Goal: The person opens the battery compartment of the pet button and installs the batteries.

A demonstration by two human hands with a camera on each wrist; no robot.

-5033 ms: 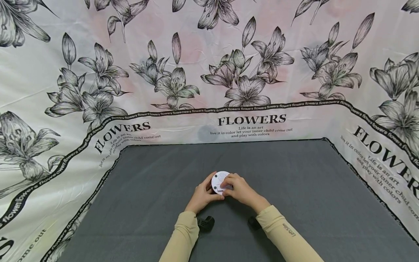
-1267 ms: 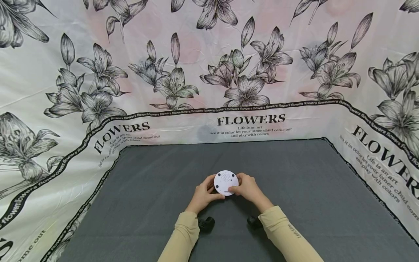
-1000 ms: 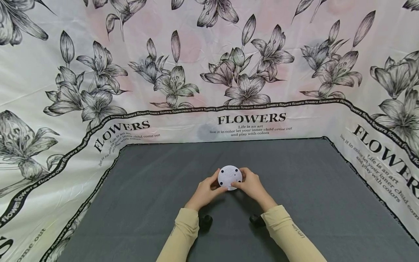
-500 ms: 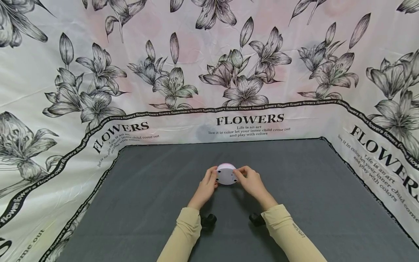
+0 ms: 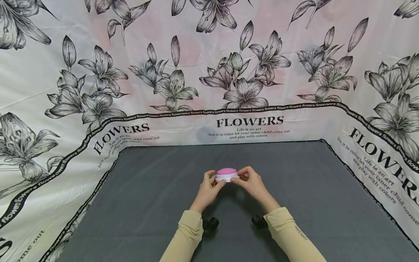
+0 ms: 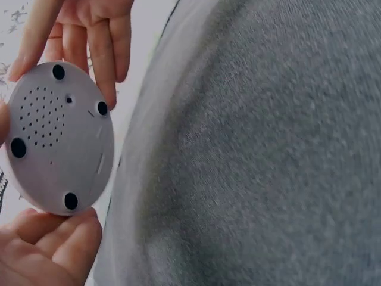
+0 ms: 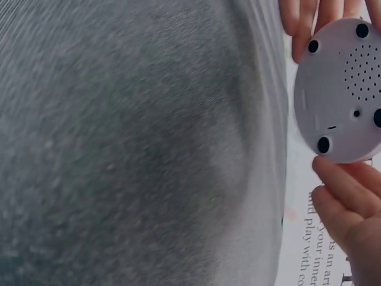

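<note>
I see my left hand (image 5: 207, 190) and right hand (image 5: 251, 184) pinching a round pink-topped white button device (image 5: 227, 174) by its rim between them, lifted above the grey mat (image 5: 311, 196).

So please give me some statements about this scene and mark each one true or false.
1. Both hands, left hand and right hand, hold the round white plastic device with a pink top. True.
2. The device lies flat on the grey cloth. False: it is held above the cloth.
3. The underside of the device has small holes and four black feet. True.
4. The top of the device is green. False: it is pink.
5. The printed flower backdrop bears the word FLOWERS. True.
</note>
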